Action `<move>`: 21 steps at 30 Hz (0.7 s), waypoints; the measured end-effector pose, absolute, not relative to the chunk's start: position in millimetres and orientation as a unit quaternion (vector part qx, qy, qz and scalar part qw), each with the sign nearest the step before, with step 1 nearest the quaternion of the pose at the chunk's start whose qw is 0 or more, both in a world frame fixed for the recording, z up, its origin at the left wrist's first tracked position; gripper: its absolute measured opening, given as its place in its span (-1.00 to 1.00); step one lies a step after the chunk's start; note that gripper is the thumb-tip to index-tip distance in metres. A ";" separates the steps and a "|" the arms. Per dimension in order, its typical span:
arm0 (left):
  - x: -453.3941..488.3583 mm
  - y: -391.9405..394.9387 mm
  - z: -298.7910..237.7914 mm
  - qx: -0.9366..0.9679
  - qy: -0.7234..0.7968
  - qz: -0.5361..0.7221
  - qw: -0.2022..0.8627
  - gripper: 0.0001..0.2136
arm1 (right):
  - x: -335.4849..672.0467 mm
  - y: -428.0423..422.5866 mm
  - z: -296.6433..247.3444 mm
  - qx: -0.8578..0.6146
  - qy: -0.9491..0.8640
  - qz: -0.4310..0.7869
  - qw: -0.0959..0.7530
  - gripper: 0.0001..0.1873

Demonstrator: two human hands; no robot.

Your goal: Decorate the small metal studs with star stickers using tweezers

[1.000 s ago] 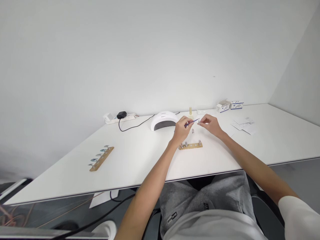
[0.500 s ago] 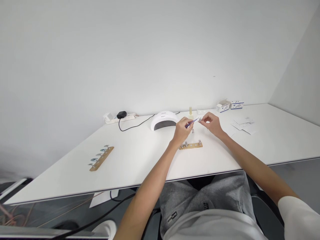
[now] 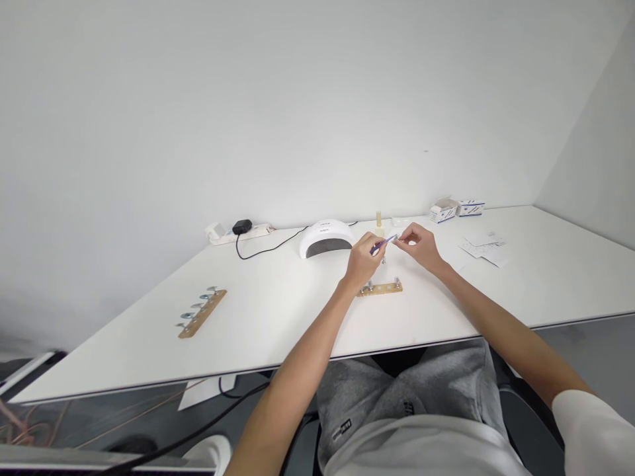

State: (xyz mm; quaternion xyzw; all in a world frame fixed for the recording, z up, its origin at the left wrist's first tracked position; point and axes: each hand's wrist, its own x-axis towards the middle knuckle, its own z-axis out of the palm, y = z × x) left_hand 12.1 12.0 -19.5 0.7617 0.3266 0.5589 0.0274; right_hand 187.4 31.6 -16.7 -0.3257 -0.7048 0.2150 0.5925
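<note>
My left hand [image 3: 364, 259] is closed round a thin purple stick-like tool [image 3: 385, 242] whose tip points at my right hand [image 3: 417, 246]. The right hand pinches a tiny pale piece [image 3: 395, 239] between its fingertips, too small to name. Both hands hover above the white table [image 3: 278, 317]. Just below them lies a short wooden strip [image 3: 380, 288] with small metal stands on it, and one more small stand [image 3: 383, 260] sits between the hands.
A white dome-shaped lamp [image 3: 325, 240] stands behind my left hand, with a power strip and black plug [image 3: 242, 229] to its left. A second wooden strip with several stands [image 3: 202, 311] lies far left. A small bottle [image 3: 378, 221], small boxes [image 3: 455, 209] and papers [image 3: 482, 246] are at the back right.
My right hand has lifted slightly and drawn closer to the tip of the purple tool. Otherwise nothing has moved.
</note>
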 end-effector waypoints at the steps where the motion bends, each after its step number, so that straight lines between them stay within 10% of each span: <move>1: 11.9 12.3 -19.7 0.762 0.327 0.558 0.027 -0.90 | 187.2 31.4 -16.3 -0.324 -0.705 0.217 0.592 -0.62; 21: 10.4 16.8 -24.3 0.773 0.336 0.538 0.016 -0.89 | 187.7 31.6 -18.1 -0.325 -0.714 0.213 0.583 -0.64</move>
